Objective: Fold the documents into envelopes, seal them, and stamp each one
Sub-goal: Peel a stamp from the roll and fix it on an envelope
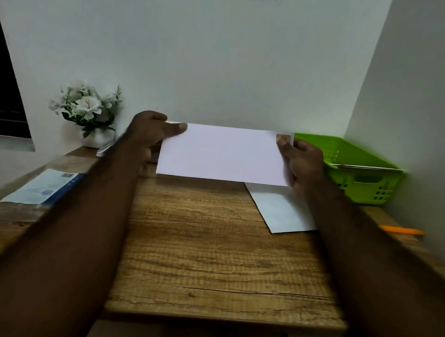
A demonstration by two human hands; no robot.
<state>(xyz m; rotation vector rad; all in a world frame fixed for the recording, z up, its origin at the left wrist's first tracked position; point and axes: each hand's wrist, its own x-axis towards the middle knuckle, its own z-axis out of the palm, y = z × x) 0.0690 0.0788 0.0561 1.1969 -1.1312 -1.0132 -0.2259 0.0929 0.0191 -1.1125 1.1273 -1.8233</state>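
Note:
I hold a white envelope (224,154) upright above the far middle of the wooden table (217,265). My left hand (150,134) pinches its left edge, thumb on the front. My right hand (299,161) pinches its right edge, the thumb beside a small brownish stamp (285,139) in the top right corner. A second white envelope (280,212) lies flat on the table below my right hand, partly hidden by my forearm.
A green plastic basket (364,171) with paper inside stands at the back right corner. An orange pen (401,230) lies at the right edge. A blue and white document (44,187) lies at the left, a potted white flower (88,112) and spiral notebook (106,150) behind.

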